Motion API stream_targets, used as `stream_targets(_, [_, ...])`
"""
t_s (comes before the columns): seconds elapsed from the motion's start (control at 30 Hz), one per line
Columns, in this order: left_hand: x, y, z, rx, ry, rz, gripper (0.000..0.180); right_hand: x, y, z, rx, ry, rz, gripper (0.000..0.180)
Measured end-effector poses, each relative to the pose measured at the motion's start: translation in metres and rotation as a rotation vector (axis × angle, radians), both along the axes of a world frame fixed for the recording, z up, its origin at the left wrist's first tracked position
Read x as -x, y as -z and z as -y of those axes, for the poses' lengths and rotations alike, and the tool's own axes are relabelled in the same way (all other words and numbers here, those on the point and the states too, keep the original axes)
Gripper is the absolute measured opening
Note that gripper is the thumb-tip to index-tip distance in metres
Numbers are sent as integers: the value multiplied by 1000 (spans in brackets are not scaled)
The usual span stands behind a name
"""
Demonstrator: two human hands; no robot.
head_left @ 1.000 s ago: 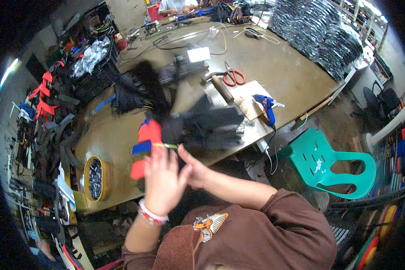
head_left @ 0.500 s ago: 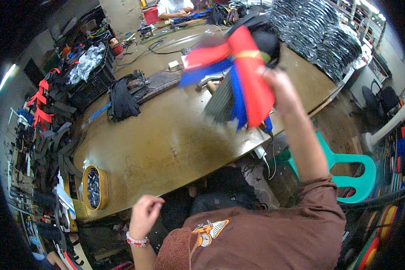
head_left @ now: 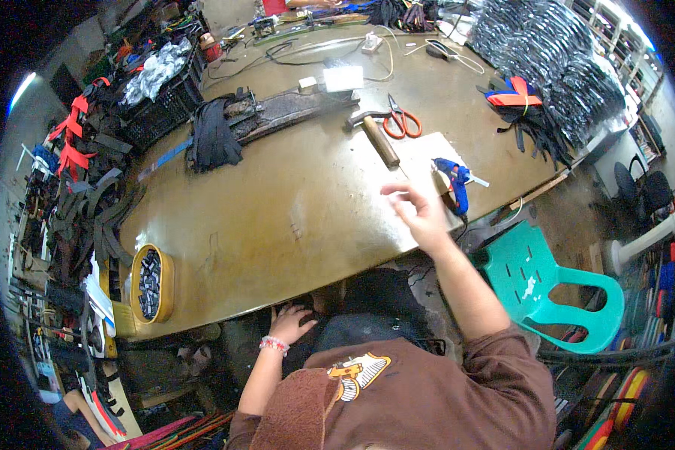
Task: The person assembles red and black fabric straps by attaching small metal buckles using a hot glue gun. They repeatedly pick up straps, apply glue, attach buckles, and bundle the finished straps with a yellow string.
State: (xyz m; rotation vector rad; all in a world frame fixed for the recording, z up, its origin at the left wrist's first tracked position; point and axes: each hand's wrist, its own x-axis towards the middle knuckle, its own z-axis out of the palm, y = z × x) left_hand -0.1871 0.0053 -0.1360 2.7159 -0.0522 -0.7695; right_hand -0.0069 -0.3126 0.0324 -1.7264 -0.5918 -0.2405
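My right hand point(head_left: 421, 217) hovers, a little blurred, over the table's right front part, fingers apart and nothing in them. Right beside it lies a blue glue gun point(head_left: 455, 184) with a white glue stick poking out, on a pale board point(head_left: 435, 146). Beyond the hand are a wooden-handled hammer point(head_left: 381, 141) and red-handled scissors point(head_left: 403, 124). At the table's far right rests a tied bundle of red, blue and black straps point(head_left: 519, 100). Low at the front table edge, my left hand point(head_left: 291, 327) is empty with its fingers spread.
A yellow tub of small dark pieces point(head_left: 150, 285) stands at the left front corner. Black straps point(head_left: 214, 135) drape over a long dark bar point(head_left: 296, 116). Plastic-wrapped stacks point(head_left: 536, 60) fill the back right. A green plastic chair point(head_left: 551, 289) stands at the right.
The strap bundle has left my right hand and lies at the far right of the table. That hand has come back toward me; my left hand has shifted right toward the table edge.
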Motion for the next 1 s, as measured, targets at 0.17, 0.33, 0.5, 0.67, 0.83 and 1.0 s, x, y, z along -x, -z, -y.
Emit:
stream_targets(0.17, [-23, 1, 8, -54, 72, -216, 59, 14, 43, -26, 384, 415, 121, 17])
stream_targets(0.33, [-27, 21, 19, 56, 34, -52, 42, 18, 57, -30, 478, 463, 187, 16])
stream_targets(0.5, [-21, 18, 25, 51, -58, 107, 50, 17, 59, -29, 503, 412, 205, 14])
stream_targets(0.67, [-18, 16, 28, 23, 57, 29, 51, 17, 55, -32, 523, 434, 209, 12])
stream_targets(0.83, [17, -8, 20, 189, 108, 518, 27, 17, 60, -30, 535, 444, 254, 10])
stream_targets(1.0, [42, -92, -46, 398, 7, 1176, 15, 13, 67, -26, 562, 421, 272, 11])
